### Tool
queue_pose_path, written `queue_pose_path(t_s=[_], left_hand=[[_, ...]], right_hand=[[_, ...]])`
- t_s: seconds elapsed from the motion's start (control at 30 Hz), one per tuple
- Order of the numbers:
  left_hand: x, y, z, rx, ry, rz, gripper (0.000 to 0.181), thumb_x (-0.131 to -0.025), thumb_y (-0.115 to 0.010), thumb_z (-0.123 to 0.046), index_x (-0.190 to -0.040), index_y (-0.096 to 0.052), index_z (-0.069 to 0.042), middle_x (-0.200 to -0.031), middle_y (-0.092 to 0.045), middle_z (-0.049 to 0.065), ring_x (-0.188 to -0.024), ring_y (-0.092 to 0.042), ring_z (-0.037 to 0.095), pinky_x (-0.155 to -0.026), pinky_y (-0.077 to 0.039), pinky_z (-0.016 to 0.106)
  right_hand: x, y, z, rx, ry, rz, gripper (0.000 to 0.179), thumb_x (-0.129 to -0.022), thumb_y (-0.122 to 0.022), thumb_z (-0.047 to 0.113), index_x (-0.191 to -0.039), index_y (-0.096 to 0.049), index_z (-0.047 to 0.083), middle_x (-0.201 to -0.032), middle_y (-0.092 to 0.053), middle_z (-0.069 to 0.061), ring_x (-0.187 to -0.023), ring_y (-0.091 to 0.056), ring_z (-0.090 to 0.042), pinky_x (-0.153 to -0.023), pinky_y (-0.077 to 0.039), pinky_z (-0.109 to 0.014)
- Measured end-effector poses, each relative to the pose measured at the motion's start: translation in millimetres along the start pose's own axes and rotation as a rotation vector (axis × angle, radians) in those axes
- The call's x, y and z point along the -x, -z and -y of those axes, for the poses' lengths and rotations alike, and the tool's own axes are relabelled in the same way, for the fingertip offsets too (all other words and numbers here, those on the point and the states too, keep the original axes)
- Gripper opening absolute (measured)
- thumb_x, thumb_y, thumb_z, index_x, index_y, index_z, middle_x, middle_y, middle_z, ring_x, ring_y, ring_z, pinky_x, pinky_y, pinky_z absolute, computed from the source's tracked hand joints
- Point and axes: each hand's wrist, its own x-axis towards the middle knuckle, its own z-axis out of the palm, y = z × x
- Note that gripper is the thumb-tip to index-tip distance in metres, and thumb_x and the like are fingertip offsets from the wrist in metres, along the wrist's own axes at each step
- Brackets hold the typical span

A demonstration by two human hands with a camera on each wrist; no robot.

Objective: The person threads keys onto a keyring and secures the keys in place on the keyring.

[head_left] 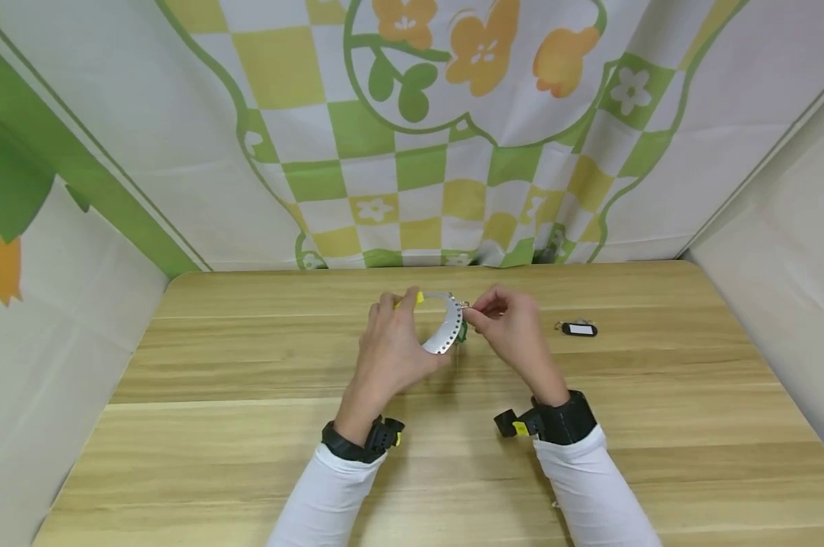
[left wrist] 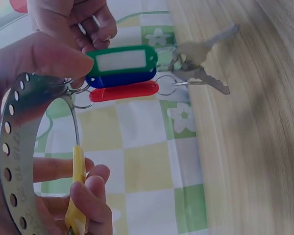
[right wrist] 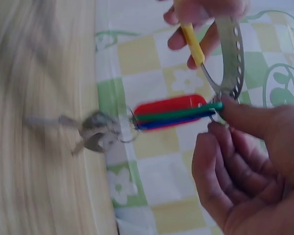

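Note:
My left hand (head_left: pixel 394 346) holds a flat metal key holder (head_left: pixel 446 330), a curved plate with a row of numbered holes and a yellow grip (left wrist: pixel 78 164). From the plate's edge hang a green key tag (left wrist: pixel 120 61), a blue key tag (left wrist: pixel 130 78) and a red key tag (left wrist: pixel 125 91) on small split rings. Keys (left wrist: pixel 191 56) dangle from their lower ends, blurred. At the plate's right edge, my right hand (head_left: pixel 518 327) pinches the ring end of the green tag between thumb and forefinger. Those fingertips partly hide the small ring.
A black key tag (head_left: pixel 579 329) with a white label and a ring lies on the wooden table (head_left: pixel 213 441), right of my right hand. A patterned curtain (head_left: pixel 412 190) hangs behind the table's far edge. Something small and pale shows beside the right sleeve (head_left: pixel 593 486).

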Motion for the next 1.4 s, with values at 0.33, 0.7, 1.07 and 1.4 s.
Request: queue_pose_path(t_s=[0.33,0.7,1.07,1.4], left_hand=[[-1.3,2.0,1.7,0.003,-0.001,-0.017,0.104,-0.064,-0.094,-0.036,-0.150,-0.046,-0.003,-0.135,-0.050,0.024,-0.119,-0.050,0.041,-0.080,-0.052,0.059],[-0.2,1.3,1.7,-0.067,-0.034,-0.018,0.108,-0.063,-0.095,-0.039,-0.151,-0.044,-0.004,-0.138,-0.047,0.026,-0.125,-0.046,0.042,-0.079,-0.054,0.059],[0.3,-2.2,-0.5,-0.017,0.002,-0.035,0.104,-0.062,-0.094,-0.038,-0.149,-0.047,-0.003,-0.135,-0.051,0.024,-0.116,-0.052,0.041,-0.078,-0.053,0.058],[-1.1,-1.5,-2.1,0.026,0.067,-0.006,0.107,-0.062,-0.095,-0.037,-0.149,-0.046,0.000,-0.127,-0.054,0.024,-0.108,-0.055,0.038,-0.080,-0.054,0.053]], right_hand=[[1.6,-9,5,-0.073,-0.065,-0.090,0.012,-0.086,-0.079,0.003,-0.079,-0.072,-0.002,-0.070,-0.070,-0.013,-0.060,-0.070,-0.030,-0.051,-0.051,-0.023],[3.0,-9,8,0.001,-0.070,-0.085,0.013,-0.084,-0.080,0.001,-0.078,-0.069,-0.002,-0.069,-0.069,-0.012,-0.057,-0.068,-0.025,-0.049,-0.050,-0.023],[2.4,-11,10,-0.027,-0.101,-0.109,0.010,-0.086,-0.078,0.000,-0.080,-0.070,-0.003,-0.073,-0.070,-0.014,-0.058,-0.069,-0.024,-0.050,-0.053,-0.024],[4.0,-17,9,0.063,-0.036,-0.165,0.011,-0.087,-0.078,0.003,-0.080,-0.070,0.000,-0.072,-0.071,-0.012,-0.059,-0.068,-0.021,-0.053,-0.053,-0.028]])
